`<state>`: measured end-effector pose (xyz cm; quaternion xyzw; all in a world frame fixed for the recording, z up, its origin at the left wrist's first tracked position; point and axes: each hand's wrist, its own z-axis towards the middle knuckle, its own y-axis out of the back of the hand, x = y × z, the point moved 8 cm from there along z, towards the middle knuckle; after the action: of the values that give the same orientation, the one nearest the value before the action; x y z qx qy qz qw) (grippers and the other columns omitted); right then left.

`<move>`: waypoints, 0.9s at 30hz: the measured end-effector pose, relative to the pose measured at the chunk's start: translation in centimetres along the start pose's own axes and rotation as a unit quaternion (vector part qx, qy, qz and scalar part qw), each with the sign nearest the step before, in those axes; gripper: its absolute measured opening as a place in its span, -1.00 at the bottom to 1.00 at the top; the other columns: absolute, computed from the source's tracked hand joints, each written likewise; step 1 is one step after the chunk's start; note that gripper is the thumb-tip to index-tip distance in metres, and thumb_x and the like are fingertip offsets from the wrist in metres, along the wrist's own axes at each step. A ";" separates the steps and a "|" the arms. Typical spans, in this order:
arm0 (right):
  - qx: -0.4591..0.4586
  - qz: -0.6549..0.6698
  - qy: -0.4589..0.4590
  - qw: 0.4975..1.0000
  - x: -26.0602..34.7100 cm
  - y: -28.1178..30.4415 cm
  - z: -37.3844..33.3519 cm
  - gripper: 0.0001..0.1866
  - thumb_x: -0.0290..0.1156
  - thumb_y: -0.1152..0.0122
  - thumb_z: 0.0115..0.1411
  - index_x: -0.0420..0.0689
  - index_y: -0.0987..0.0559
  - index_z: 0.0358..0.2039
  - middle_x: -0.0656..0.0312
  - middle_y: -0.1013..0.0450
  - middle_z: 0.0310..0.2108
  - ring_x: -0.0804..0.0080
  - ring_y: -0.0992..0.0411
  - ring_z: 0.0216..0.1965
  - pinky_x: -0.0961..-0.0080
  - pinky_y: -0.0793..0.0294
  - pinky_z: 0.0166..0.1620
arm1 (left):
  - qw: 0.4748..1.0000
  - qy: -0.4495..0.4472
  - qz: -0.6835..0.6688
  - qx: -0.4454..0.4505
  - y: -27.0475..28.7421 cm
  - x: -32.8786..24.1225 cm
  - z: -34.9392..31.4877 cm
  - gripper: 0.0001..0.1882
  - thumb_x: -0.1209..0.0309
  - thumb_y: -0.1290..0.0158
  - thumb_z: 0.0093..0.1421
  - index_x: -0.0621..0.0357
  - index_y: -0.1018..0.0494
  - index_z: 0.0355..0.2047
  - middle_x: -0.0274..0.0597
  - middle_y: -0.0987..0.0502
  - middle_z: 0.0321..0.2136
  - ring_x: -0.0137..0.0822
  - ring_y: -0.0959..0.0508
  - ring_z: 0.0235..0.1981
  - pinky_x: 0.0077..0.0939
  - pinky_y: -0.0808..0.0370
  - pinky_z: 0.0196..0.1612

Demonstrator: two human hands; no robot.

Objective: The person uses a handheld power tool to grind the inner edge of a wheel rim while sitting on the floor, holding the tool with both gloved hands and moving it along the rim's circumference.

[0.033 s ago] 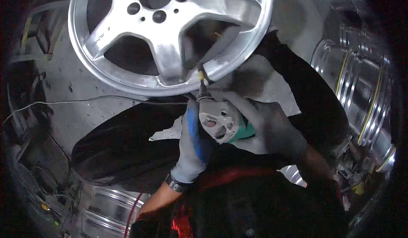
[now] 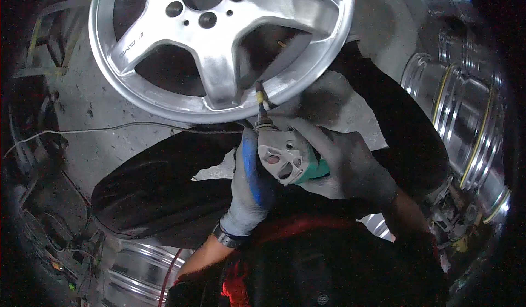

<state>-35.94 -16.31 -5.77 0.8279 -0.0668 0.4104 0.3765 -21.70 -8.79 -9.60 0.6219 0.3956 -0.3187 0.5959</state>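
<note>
A silver five-spoke alloy wheel [image 2: 215, 77] is tilted up in front of me, its upper edge cut off by the picture. Both gloved hands grip a die grinder [image 2: 280, 153] with a grey metal nose and green body. My left hand [image 2: 247, 189], in a grey and blue glove, closes along the nose's left side. Around the green body on the right wraps my right hand [image 2: 350, 167], in a grey glove. The grinder's thin spindle [image 2: 261, 101], banded yellow, points up at the rim's lower lip beside a spoke; whether its tip touches is unclear.
Shiny wheel barrels [image 2: 455, 115] line the right side. Another metal barrel [image 2: 139, 271] lies at lower left. A thin cable [image 2: 109, 127] crosses the floor from the left toward the grinder. My dark-trousered legs [image 2: 164, 181] flank the work. Dark frames [image 2: 52, 38] stand at far left.
The wheel appears a few pixels further right in the picture. Both hands keep their grip on the die grinder, nearly unmoved.
</note>
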 end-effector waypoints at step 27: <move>0.048 0.033 -0.008 0.998 -0.1 0.4 1.3 -0.06 -0.26 -0.57 -0.08 -0.03 -0.31 0.33 -0.05 -0.53 0.06 -0.14 -0.54 0.02 0.08 -0.59 0.04 | 0.859 0.193 -0.474 -0.017 -1.6 1.7 0.8 -0.43 0.55 -0.15 0.31 0.32 -0.19 0.27 0.01 -0.47 0.08 -0.20 -0.56 0.08 -0.30 -0.58 0.08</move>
<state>-35.37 -17.48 -6.10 0.8457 -0.0772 0.4186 0.3220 -22.25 -9.44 -11.96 0.3980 0.7552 -0.4294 0.2948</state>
